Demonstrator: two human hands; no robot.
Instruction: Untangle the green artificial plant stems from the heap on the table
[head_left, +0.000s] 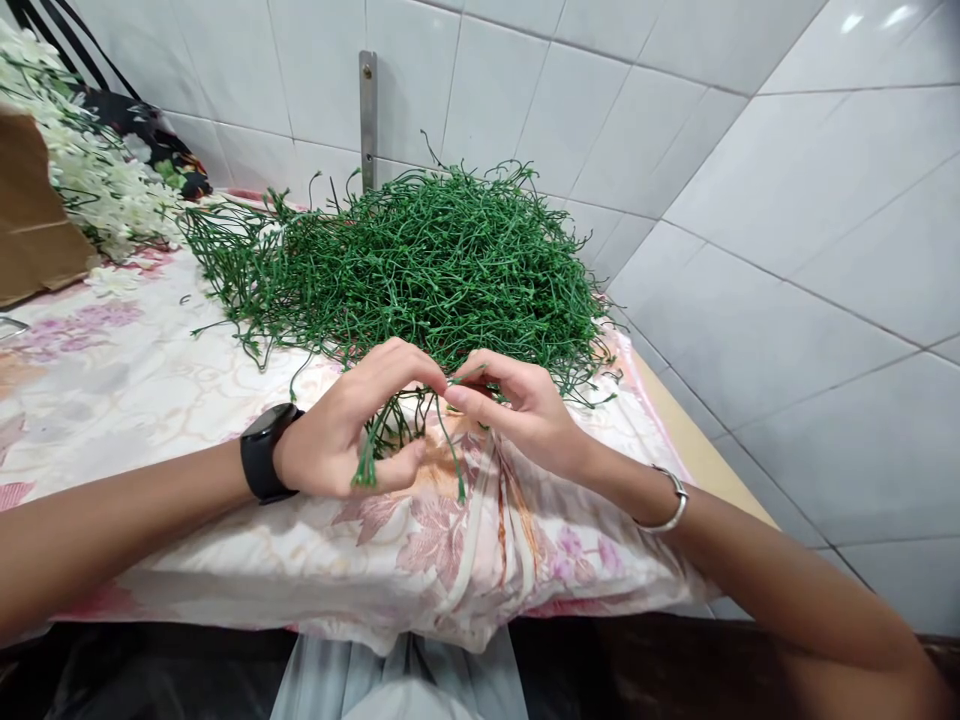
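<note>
My left hand (pixel 356 425), with a black watch on its wrist, is curled round a small bunch of green artificial stems (pixel 367 462). Its index fingertip meets the fingers of my right hand (pixel 521 400). Between the thumb and fingers of my right hand is a thin green plastic stem (pixel 454 455), one end hanging down in front of the cloth. Just beyond both hands lies a large tangled heap of green artificial stems (pixel 450 265). My fingers partly hide the held pieces.
A floral cloth (pixel 187 400) covers the table. White artificial flowers (pixel 82 150) and a brown cardboard piece (pixel 37 220) lie at the left. Tiled walls (pixel 825 260) stand behind and to the right, with a metal bracket (pixel 368 120) against the back one.
</note>
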